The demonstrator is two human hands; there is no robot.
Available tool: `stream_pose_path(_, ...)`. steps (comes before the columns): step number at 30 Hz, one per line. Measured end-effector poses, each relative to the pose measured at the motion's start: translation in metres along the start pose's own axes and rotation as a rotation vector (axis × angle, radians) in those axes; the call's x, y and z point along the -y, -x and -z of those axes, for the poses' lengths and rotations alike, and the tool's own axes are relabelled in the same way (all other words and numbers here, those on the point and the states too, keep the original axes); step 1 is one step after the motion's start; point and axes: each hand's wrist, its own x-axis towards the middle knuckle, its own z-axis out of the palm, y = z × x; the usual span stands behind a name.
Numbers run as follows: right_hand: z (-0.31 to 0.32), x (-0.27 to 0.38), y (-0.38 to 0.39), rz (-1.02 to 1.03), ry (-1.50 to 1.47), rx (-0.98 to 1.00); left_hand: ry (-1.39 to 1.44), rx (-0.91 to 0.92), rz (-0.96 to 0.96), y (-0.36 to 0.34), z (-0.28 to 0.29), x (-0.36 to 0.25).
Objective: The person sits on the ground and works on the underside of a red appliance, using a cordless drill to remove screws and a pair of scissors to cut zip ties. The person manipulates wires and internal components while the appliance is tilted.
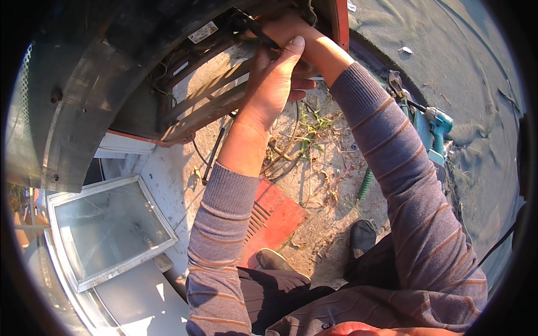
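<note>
Up at the dark metal machine housing with a red edge, both bare hands are in close. The slim black bar-like part sits at the mouth of that housing, slanting down to the right between the hands, smooth and narrow, its upper end lost in shadow. The right hand reaches into the housing, its fingers out of sight, so I can't tell whether they're clamped. The left hand is just below, thumb stretched up against the right hand, two fingertips showing apart from it; whether they grip anything, I can't tell.

Inside the housing there's a white label with a yellow triangle, and long brown metal bars run across the opening, right beside the left hand. Below the housing lie a thin black rod, green leafy weeds and a flat red slotted metal panel. Right of the housing rests a teal power tool; lower left of it, a white-framed glass pane. The two forearms hide some of the ground below the housing.
</note>
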Motion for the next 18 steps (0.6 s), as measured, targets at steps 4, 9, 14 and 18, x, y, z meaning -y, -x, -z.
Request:
stream_pose_path(4,-0.019,0.019,-0.002,-0.165,-0.197,-0.151,-0.022,-0.010,0.023,0.006,0.012,-0.001)
stream_pose_path(9,-0.025,0.032,0.011,-0.275,-0.322,-0.237,-0.116,-0.039,0.068,0.021,0.021,-0.003)
stream_pose_path(14,-0.020,0.037,0.013,-0.323,-0.399,-0.184,-0.137,-0.038,0.074,0.026,0.024,-0.004)
stream_pose_path(18,-0.019,0.045,0.020,-0.378,-0.567,-0.141,-0.107,-0.044,0.062,0.023,0.026,-0.002)
